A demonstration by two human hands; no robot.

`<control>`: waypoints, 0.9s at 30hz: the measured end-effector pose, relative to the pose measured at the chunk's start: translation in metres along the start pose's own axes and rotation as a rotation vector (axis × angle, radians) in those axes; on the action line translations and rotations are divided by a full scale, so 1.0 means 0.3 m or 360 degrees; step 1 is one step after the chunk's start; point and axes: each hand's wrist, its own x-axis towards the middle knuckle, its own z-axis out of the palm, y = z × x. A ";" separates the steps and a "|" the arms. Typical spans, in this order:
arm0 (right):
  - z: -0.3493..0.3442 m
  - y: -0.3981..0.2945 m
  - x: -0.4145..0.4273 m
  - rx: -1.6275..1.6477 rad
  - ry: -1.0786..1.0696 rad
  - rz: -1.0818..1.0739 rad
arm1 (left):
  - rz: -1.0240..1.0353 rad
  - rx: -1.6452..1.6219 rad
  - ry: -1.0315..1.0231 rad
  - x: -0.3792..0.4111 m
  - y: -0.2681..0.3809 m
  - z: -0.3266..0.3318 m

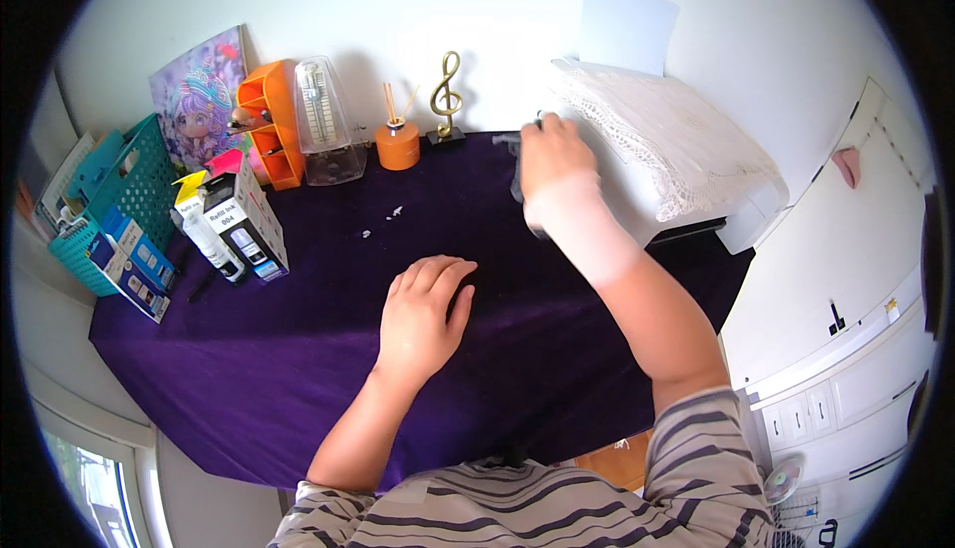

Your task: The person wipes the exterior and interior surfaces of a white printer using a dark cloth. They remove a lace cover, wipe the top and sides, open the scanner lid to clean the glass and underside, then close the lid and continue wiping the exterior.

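My left hand (425, 309) lies palm down on the dark purple cloth (336, 354) over the table, its fingers a little apart and nothing visible in it. Farther forward, at the back right, my right hand (556, 153) is curled over a dark grey thing (516, 175), blurred and partly hidden, beside the white lace-covered box-shaped object (634, 182). Its grip is mostly hidden from view. Small white scraps (395, 212) lie on the cloth ahead of my left hand. A gold treble clef figurine (446, 100) stands left of my right hand.
Along the back stand an orange reed diffuser (398, 147), a clear-covered metronome (321, 115) and an orange organizer (276, 130). At left are refill ink boxes (250, 220), an ink bottle (213, 246) and a teal basket (142, 182). A picture (201, 93) leans on the wall.
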 end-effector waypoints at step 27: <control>-0.117 -0.010 0.172 -0.0465 -0.0744 0.0029 | 0.0083 0.0368 -0.0011 -0.032 -0.039 0.059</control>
